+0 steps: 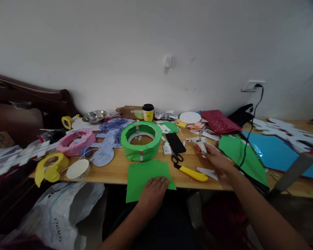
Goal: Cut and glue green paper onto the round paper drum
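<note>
My left hand (154, 189) lies flat on a green felt sheet (138, 175), which hangs a little over the table's front edge. To the right, my right hand (217, 158) has its fingers at the handle of a white hot glue gun (199, 140), its nozzle pointing left. Just beyond the sheet stands a ring covered in green felt (141, 152). Between ring and glue gun are a small white glue bottle (167, 149), a black phone (175, 142) and black scissors (176, 158). A yellow-handled cutter (193, 173) lies close to the front edge.
Pink ring (78, 142), yellow felt piece (50, 166), white round box (78, 170) and metal bowl (94, 117) crowd the left. A lidded cup (147, 113) stands at the back. Green cloth (242, 156), blue sheet (273, 149) and a black cord (248, 135) lie right.
</note>
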`<action>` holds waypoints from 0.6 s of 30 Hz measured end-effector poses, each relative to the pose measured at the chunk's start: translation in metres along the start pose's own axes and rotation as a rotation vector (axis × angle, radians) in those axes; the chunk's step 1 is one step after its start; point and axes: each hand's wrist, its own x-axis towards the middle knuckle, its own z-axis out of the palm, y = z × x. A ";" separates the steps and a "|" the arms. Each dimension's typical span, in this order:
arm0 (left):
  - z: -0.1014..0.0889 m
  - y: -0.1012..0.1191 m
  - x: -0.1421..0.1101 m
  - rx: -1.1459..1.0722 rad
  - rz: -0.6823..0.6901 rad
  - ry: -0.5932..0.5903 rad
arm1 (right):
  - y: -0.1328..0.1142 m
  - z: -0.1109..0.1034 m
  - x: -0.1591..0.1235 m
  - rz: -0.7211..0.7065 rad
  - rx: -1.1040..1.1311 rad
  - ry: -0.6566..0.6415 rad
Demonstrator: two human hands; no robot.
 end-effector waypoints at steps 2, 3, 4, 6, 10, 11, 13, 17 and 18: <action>-0.001 0.001 0.001 0.010 -0.001 0.014 | -0.002 0.008 0.001 -0.003 -0.009 -0.031; -0.002 0.002 0.001 0.015 -0.001 0.022 | -0.002 0.011 0.001 0.003 -0.020 -0.039; -0.003 0.002 0.001 0.022 -0.002 0.032 | -0.002 0.015 0.002 0.009 -0.037 -0.042; -0.009 0.001 0.001 0.033 -0.001 0.059 | -0.001 0.018 0.002 0.008 -0.076 -0.056; -0.029 -0.006 -0.004 0.025 0.034 0.192 | -0.010 0.011 -0.007 -0.039 -0.141 -0.095; -0.035 -0.008 -0.006 0.014 0.052 0.238 | -0.018 0.006 -0.013 -0.056 -0.151 -0.086; -0.048 -0.010 -0.011 -0.015 0.082 0.320 | -0.048 -0.006 -0.031 -0.134 -0.140 -0.062; -0.070 -0.009 -0.020 -0.098 0.087 0.415 | -0.135 -0.022 -0.089 -0.641 0.163 -0.250; -0.074 -0.007 -0.022 -0.124 0.085 0.427 | -0.156 -0.022 -0.103 -0.690 0.219 -0.232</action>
